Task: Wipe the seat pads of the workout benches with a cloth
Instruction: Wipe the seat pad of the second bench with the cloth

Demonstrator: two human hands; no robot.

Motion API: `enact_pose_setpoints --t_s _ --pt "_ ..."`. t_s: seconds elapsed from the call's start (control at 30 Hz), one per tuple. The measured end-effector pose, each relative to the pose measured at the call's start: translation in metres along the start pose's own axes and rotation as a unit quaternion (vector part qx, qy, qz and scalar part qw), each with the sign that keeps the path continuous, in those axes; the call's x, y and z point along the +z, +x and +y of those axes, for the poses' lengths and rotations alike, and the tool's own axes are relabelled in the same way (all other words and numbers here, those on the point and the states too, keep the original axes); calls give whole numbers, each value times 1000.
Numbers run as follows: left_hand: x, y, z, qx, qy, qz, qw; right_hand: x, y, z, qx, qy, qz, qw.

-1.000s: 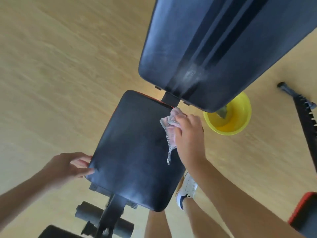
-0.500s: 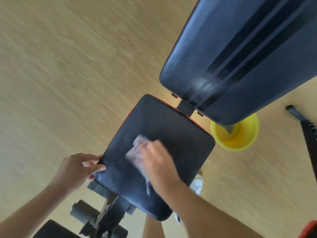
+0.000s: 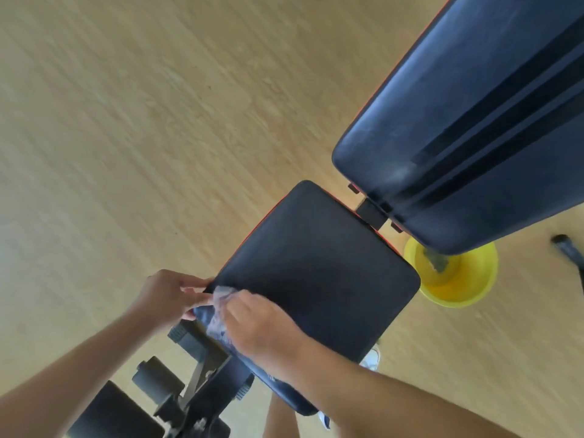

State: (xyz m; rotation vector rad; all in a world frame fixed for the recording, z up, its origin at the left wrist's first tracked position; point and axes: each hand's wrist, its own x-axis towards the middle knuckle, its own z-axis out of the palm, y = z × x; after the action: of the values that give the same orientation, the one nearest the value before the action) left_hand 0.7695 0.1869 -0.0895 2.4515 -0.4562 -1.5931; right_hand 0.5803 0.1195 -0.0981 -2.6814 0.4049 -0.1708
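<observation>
The black padded seat pad (image 3: 319, 273) sits centre, below the dark backrest (image 3: 474, 128). Your right hand (image 3: 256, 324) presses the pale mesh cloth (image 3: 221, 306) on its near-left corner; your left hand (image 3: 167, 298) grips that edge. Mid-wipe: sweep next across the far-right area.

R hand (image 3: 259, 324) presses a pale cloth (image 3: 219, 303) on the near-left corner of the dark seat pad (image 3: 319, 279). L hand (image 3: 169, 298) grips that corner's edge, just beside the cloth. Yellow bowl (image 3: 467, 286) sits on the wood floor (image 3: 142, 137), partly under the backrest pad (image 3: 458, 137).
</observation>
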Motion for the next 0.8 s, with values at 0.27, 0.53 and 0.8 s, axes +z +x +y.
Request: enact_pose_setpoints --t_s 0.27,0.53,0.8 --pt "1 3 -4 1 -37 1 999 -65 76 141 282 -85 114 949" --pt "-1 4 -5 21 -22 7 1000 0 -22 -30 -1 108 -94 990" --pt "0 1 1 -1 -36 8 999 -72 -68 113 442 -55 146 883"
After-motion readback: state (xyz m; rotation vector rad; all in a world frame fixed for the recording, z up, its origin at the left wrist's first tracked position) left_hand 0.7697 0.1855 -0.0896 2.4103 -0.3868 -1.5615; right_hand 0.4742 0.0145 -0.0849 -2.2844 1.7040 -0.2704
